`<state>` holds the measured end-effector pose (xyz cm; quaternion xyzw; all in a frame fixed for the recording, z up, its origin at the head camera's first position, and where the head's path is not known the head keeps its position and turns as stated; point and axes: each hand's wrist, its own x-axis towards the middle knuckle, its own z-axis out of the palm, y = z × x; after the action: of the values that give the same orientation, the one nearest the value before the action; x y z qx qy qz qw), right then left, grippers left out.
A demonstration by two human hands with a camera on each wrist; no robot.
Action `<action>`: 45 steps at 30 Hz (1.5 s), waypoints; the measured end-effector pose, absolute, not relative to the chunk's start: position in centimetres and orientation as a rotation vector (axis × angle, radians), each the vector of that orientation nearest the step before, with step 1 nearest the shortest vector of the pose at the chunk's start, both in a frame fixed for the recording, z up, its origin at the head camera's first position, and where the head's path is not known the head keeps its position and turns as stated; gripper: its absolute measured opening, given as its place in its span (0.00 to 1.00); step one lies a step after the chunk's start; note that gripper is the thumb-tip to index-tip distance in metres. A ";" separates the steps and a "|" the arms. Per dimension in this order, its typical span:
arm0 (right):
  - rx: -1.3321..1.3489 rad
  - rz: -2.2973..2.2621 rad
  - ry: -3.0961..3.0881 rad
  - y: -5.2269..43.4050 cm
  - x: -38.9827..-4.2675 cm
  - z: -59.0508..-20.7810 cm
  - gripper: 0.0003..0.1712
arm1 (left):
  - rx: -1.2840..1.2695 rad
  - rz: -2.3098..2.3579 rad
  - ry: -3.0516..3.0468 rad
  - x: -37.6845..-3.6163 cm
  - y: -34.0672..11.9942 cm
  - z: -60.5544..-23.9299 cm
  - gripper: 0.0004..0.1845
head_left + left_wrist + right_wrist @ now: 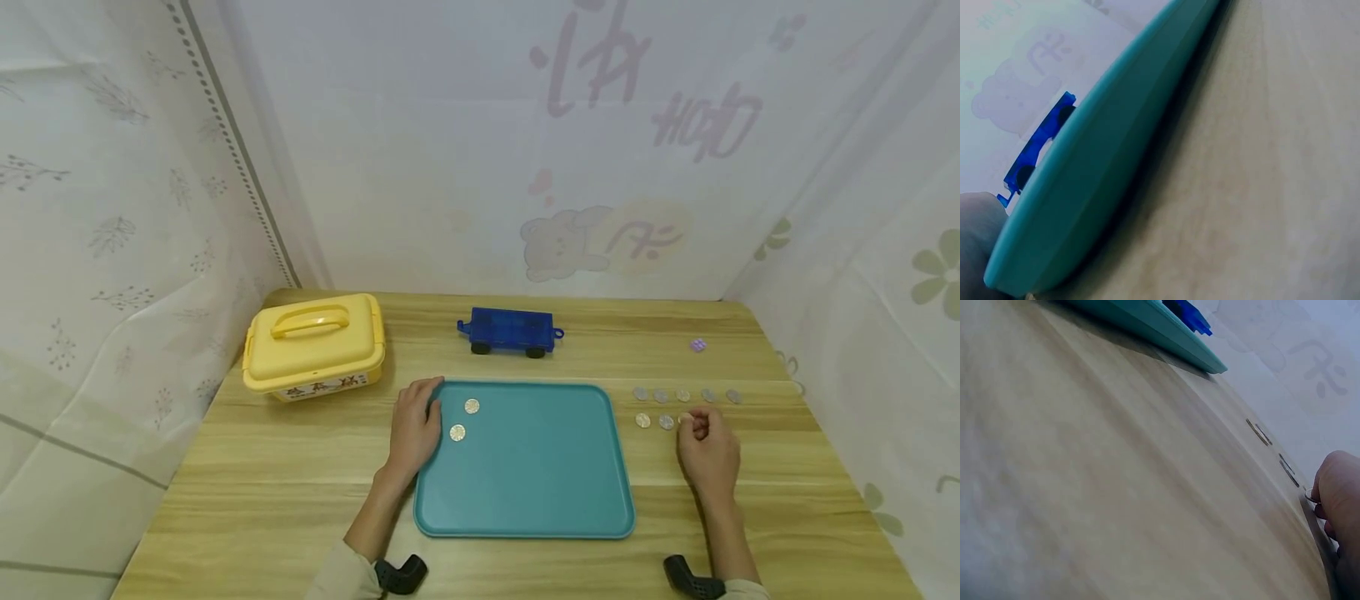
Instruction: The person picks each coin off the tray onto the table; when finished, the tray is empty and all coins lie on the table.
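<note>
A teal tray (536, 467) lies on the table, with two gold-toned coins (472, 406) near its upper left corner. My left hand (414, 425) rests against the tray's left rim, fingers at the upper left corner; in the left wrist view only part of it shows beside the tray's wall (1104, 156). To the right of the tray, several coins (661, 396) lie in two rows. My right hand (708, 454) is at the right end of the nearer row, its thumb and fingers pinching a coin (1312, 497). The other fingers are curled and partly hidden.
A yellow lidded box (318, 342) with a handle stands at the back left. Behind the tray is a blue toy wagon (512, 329) with black wheels. A small purple piece (698, 344) lies at the back right. Printed cloth hangs behind the table and at both sides.
</note>
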<state>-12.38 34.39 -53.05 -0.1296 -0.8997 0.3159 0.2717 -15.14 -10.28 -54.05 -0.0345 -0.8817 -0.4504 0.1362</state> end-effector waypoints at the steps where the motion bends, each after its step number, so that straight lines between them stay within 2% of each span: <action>1: -0.350 0.840 -2.424 34.4 -12.4 -53.1 0.07 | -0.096 -1.309 -2.556 -15.1 -10.3 -54.0 0.20; 12: -0.319 0.788 -2.449 34.3 -12.6 -53.4 0.11 | -0.095 -1.312 -2.550 -15.1 -10.2 -54.0 0.20; 29: -0.299 0.780 -2.466 34.1 -12.2 -53.1 0.11 | -0.094 -1.311 -2.539 -15.1 -10.1 -53.9 0.20; 45: -0.442 1.012 -2.316 34.3 -11.9 -52.8 0.11 | -0.077 -1.316 -2.547 -15.2 -10.0 -54.1 0.20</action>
<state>-11.89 34.25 -52.77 -0.1653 -0.8654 0.3783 0.2839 -15.21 -10.04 -54.06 -0.0268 -0.8798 -0.4546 0.1365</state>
